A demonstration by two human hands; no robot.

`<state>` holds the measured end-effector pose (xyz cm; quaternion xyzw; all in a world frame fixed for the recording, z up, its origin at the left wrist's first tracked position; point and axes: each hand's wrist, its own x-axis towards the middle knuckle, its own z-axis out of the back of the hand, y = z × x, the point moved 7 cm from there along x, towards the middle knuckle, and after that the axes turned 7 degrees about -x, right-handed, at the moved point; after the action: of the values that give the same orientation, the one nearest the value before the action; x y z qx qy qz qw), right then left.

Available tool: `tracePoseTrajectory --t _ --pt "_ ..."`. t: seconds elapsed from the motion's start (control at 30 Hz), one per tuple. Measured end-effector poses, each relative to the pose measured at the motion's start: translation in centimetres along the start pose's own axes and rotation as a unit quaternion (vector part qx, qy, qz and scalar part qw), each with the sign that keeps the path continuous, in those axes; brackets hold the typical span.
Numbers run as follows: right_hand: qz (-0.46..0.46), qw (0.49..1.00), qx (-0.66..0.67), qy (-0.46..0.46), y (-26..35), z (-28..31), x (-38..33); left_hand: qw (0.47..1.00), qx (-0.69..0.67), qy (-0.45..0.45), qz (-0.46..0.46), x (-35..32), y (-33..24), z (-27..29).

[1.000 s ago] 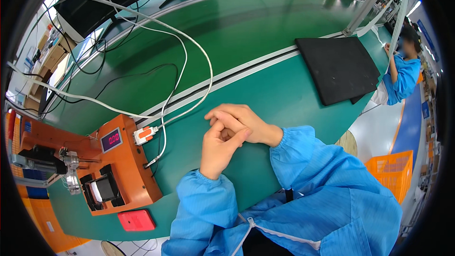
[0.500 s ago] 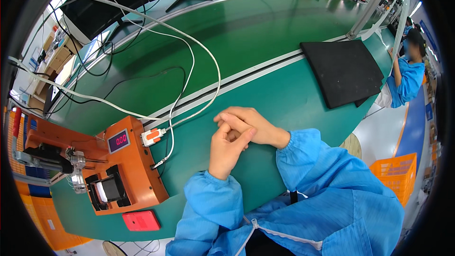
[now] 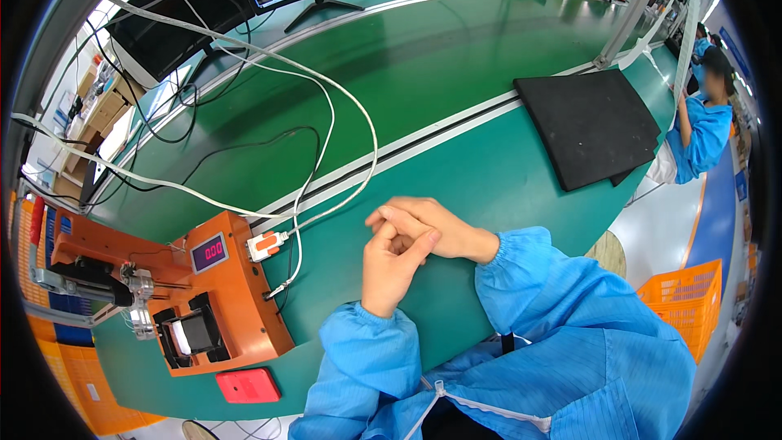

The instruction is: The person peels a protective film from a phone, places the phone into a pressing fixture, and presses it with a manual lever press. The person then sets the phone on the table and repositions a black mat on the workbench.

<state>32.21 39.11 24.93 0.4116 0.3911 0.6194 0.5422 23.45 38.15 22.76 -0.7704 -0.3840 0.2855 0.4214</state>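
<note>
Out past the left edge of the orange box [image 3: 236, 301], a black clamp fixture [image 3: 81, 277] bolted to a metal bracket. On the box itself, a small red display and a black socket set into the top. Just below the box, a flat red card [image 3: 248, 385] on the green worktop [image 3: 456, 171]. Touching the right edge of the box, a white plug with an orange tab [image 3: 267, 244], seated at the side of the box, with white cables [image 3: 326, 114] looping away up and across the worktop. Probably light and rigid, that plug, a hard plastic shell on a limp springy lead; best gripped by its body between thumb and forefinger, never hauled by the cable, likely stiff enough to tug back. Right of the box and near the plug, the left hand [image 3: 391, 265], rising from a blue sleeve, palm down, fingers bent loosely, holding nothing. Laid over its fingers from the right, the right hand [image 3: 428, 228], wrist flat on the worktop, fingers slack and half curled, also empty; both hands touching each other, apart from the plug. Well to the right of the box, a black mat [image 3: 586, 126], then a co-worker in blue [image 3: 705, 126] and an orange crate [image 3: 684, 293] on the floor.
</note>
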Motion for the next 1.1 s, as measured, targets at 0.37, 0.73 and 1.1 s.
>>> tracePoseTrajectory --t 0.37,0.73,1.1 --pt "0.029 0.994 -0.093 -0.046 -0.6 1.3 0.3 1.000 -0.011 0.011 0.020 0.1 0.2 -0.7" --pt "-0.090 0.988 0.091 0.083 -1.8 -0.7 -0.2 0.992 0.115 -0.021 -0.042 0.1 0.6 0.2" --pt "-0.022 0.997 0.074 -0.013 -1.4 0.6 0.4 0.998 0.035 0.044 -0.029 0.4 1.0 0.1"
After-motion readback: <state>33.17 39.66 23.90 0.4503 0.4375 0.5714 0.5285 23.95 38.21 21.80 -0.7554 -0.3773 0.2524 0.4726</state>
